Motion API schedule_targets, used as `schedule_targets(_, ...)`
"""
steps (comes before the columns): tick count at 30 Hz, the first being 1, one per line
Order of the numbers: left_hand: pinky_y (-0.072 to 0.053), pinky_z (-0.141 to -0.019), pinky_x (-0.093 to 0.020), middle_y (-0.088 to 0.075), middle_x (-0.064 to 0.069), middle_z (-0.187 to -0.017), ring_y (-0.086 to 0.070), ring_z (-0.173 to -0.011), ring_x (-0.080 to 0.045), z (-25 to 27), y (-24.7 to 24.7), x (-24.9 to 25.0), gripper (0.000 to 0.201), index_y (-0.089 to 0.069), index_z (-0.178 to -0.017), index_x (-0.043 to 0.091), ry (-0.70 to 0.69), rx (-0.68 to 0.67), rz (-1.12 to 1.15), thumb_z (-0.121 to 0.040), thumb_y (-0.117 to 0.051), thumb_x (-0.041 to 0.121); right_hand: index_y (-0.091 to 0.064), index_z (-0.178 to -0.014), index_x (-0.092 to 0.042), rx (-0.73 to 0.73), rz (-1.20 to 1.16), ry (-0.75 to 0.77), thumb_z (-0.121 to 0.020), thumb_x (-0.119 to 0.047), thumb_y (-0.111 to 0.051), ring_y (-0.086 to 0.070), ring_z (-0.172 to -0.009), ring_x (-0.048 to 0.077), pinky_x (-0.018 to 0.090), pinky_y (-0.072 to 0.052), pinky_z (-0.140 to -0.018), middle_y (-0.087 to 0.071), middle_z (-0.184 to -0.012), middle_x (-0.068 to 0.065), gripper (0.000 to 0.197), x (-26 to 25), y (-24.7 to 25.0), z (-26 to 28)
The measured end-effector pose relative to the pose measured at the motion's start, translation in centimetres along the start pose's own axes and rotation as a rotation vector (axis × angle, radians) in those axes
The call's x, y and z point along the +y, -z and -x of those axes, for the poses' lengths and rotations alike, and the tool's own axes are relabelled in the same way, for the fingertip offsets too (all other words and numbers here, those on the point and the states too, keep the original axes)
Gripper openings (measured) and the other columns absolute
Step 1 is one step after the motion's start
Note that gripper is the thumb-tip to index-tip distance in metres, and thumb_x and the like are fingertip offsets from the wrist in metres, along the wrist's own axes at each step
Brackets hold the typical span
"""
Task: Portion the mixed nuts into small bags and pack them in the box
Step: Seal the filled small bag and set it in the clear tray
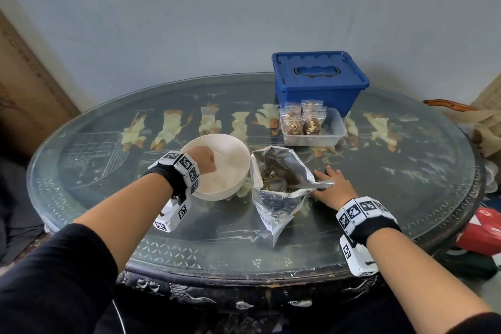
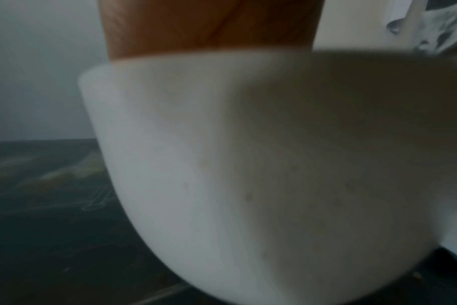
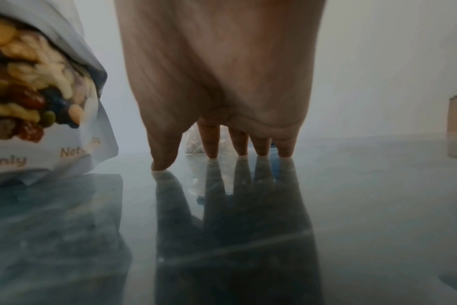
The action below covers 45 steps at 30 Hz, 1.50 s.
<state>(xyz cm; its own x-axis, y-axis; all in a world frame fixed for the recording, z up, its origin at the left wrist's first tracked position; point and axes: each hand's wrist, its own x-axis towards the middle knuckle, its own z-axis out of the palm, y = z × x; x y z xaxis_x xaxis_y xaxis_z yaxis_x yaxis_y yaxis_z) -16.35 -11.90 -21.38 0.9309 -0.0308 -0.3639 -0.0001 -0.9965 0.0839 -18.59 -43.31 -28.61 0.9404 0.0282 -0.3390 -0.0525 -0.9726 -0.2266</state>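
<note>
Left hand (image 1: 204, 158) curled over near rim of white bowl (image 1: 233, 154), gripping it. Right hand (image 1: 333, 186) flat, fingers (image 3: 211, 142) spread, tips on glass desk (image 1: 406, 198) just right of open foil nut bag (image 1: 279, 187). Filled small bags (image 1: 303, 122) stand in clear tub (image 1: 334, 130), behind it the blue box (image 1: 320, 81), lid on. Open room on desk's right half. Grey wall behind.

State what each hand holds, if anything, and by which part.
The left hand holds the white bowl by its near rim. The right hand holds nothing; its fingers lie straight on the glass table beside the foil nut bag.
</note>
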Motion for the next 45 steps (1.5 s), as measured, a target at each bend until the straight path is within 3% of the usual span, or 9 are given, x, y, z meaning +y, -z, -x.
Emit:
schedule_targets(7, -0.041, -0.059, -0.023, -0.059, -0.002, -0.074, -0.051, -0.066, -0.014, 0.3, 1.5, -1.1, 0.005, -0.056, -0.082, 0.011, 0.011, 0.105, 0.446, -0.086, -0.060, 0.013, -0.036, -0.143, -0.023, 0.007, -0.066, -0.003, -0.090, -0.043, -0.055, -0.017, -0.142, 0.031, 0.044, -0.020, -0.115, -0.023, -0.153, 0.010, 0.060, 0.2, 0.1, -0.1)
schedule_targets(12, -0.047, -0.066, -0.023, -0.062, 0.003, -0.076, -0.056, -0.070, -0.008, 1.8, 3.5, -0.4, 0.008, -0.064, -0.085, 0.016, -0.038, 0.186, 0.782, -0.089, -0.060, 0.021, -0.057, -0.126, -0.008, 0.216, -0.361, 0.040, -0.091, -0.022, -0.058, -0.049, -0.122, 0.027, 0.030, -0.035, -0.100, -0.055, -0.132, 0.012, 0.037, 0.3, 3.4, 1.4)
schedule_targets(20, -0.044, -0.064, -0.025, -0.069, 0.007, -0.065, -0.061, -0.057, -0.003, 5.2, 7.4, 2.7, 0.017, -0.069, -0.078, 0.015, -0.109, 0.254, 1.217, -0.087, -0.062, 0.027, -0.066, -0.108, -0.015, 0.561, -0.471, 0.333, -0.093, -0.022, -0.054, -0.056, -0.094, 0.008, 0.018, -0.039, -0.080, -0.065, -0.104, -0.003, 0.021, -5.1, 14.9, 7.5)
schedule_targets(23, -0.041, -0.062, -0.025, -0.067, 0.008, -0.060, -0.058, -0.059, -0.008, 6.4, 8.3, 4.2, 0.017, -0.068, -0.077, 0.014, -0.150, 0.251, 1.295, -0.088, -0.062, 0.026, -0.066, -0.106, -0.019, 0.533, -0.472, 0.490, -0.090, -0.025, -0.059, -0.057, -0.092, 0.004, 0.009, -0.039, -0.078, -0.064, -0.100, -0.009, 0.018, -8.7, 16.8, 10.0)
schedule_targets(29, -0.038, -0.057, -0.023, -0.064, 0.009, -0.055, -0.056, -0.062, -0.010, 8.4, 8.6, 6.5, 0.017, -0.064, -0.078, 0.015, -0.228, 0.213, 1.400, -0.091, -0.056, 0.022, -0.059, -0.116, -0.021, 0.627, 0.009, 0.610, -0.089, -0.034, -0.057, -0.045, -0.113, 0.021, 0.035, -0.035, -0.086, -0.056, -0.117, -0.001, 0.030, -13.8, 14.9, 10.9)
schedule_targets(34, -0.041, -0.061, -0.025, -0.066, 0.006, -0.063, -0.057, -0.061, -0.010, 9.7, 7.9, 7.2, 0.031, -0.063, -0.078, 0.017, -0.264, 0.203, 1.386, -0.097, -0.044, 0.034, -0.067, -0.087, -0.008, 0.836, -0.061, 0.694, -0.088, -0.013, -0.058, -0.057, -0.083, 0.028, 0.033, -0.035, -0.064, -0.065, -0.084, 0.007, 0.009, -14.2, 12.9, 10.6)
schedule_targets(37, -0.041, -0.062, -0.026, -0.067, 0.002, -0.072, -0.058, -0.067, -0.013, 10.0, 6.9, 7.4, 0.036, -0.060, -0.096, 0.017, -0.266, 0.365, 1.354, -0.101, -0.031, 0.036, -0.065, -0.083, -0.006, 0.856, -0.240, 0.658, -0.088, -0.010, -0.059, -0.057, -0.073, 0.023, 0.030, -0.042, -0.061, -0.065, -0.076, 0.006, 0.009, -13.8, 12.3, 11.2)
schedule_targets(41, -0.039, -0.084, -0.019, -0.052, 0.005, -0.110, -0.050, -0.100, -0.008, 10.7, 3.9, 6.7, 0.042, -0.039, -0.133, 0.021, -0.444, 0.674, 0.934, -0.093, -0.050, 0.014, -0.066, -0.085, -0.008, 0.798, -0.638, 0.572, -0.088, -0.010, -0.061, -0.057, -0.070, 0.004, 0.013, -0.045, -0.067, -0.063, -0.076, -0.004, 0.006, -13.7, 11.4, 12.3)
schedule_targets(45, -0.027, -0.104, -0.029, -0.036, -0.003, -0.138, -0.032, -0.128, -0.012, 11.2, 1.2, 6.1, 0.078, -0.026, -0.141, 0.027, -0.566, 0.809, 0.638, -0.074, -0.060, 0.048, -0.064, -0.082, -0.013, 0.670, -0.879, 0.525, -0.085, -0.007, -0.063, -0.056, -0.072, -0.008, 0.005, -0.043, -0.067, -0.059, -0.074, -0.017, 0.007, -14.4, 9.6, 13.6)
